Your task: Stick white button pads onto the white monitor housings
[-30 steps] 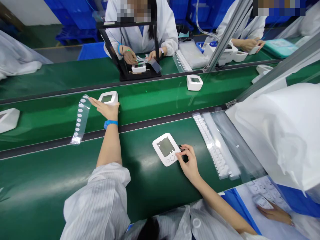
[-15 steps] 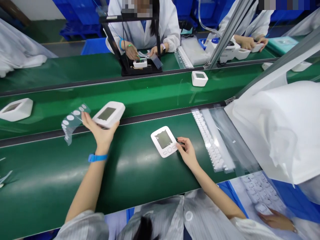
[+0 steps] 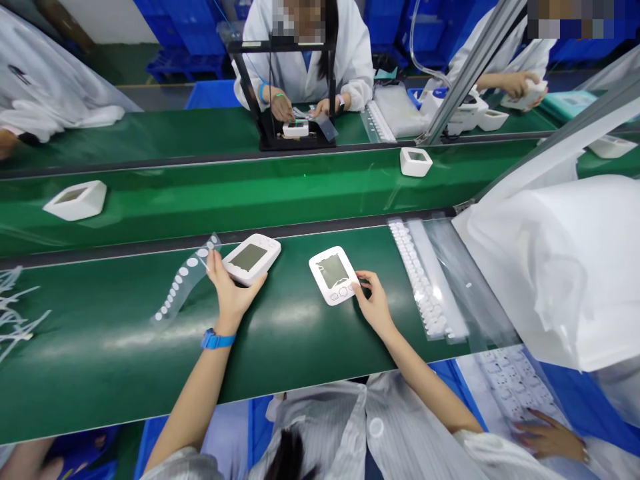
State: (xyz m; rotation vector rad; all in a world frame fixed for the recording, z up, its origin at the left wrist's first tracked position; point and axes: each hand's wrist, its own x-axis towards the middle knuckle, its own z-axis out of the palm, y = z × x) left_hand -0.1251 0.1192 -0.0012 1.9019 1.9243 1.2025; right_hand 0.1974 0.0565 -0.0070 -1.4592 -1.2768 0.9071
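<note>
My left hand (image 3: 233, 293) is closed round a white blood pressure monitor (image 3: 254, 259) with a grey screen, tilted above the green bench. A clear strip of round white stickers (image 3: 187, 273) hangs leftward from the same hand, by its fingers. To the right, a second white blood pressure monitor (image 3: 334, 275) shows its screen and outlined buttons face up. My right hand (image 3: 373, 300) pinches its lower right edge between thumb and fingers. Whether this monitor rests on the bench or is slightly lifted, I cannot tell.
Sheets of white round pieces (image 3: 417, 280) lie right of my right hand, beside a large white plastic bag (image 3: 545, 267). White monitors (image 3: 416, 162) sit on the green conveyor (image 3: 250, 193) beyond the bench. Loose white strips (image 3: 17, 320) lie at left. Co-workers sit opposite, one behind a black frame (image 3: 297, 143).
My left hand has brought its monitor and the sticker strip from over the conveyor edge back toward me and rightward. My right hand keeps its hold on the other monitor. The view has shifted slightly.
</note>
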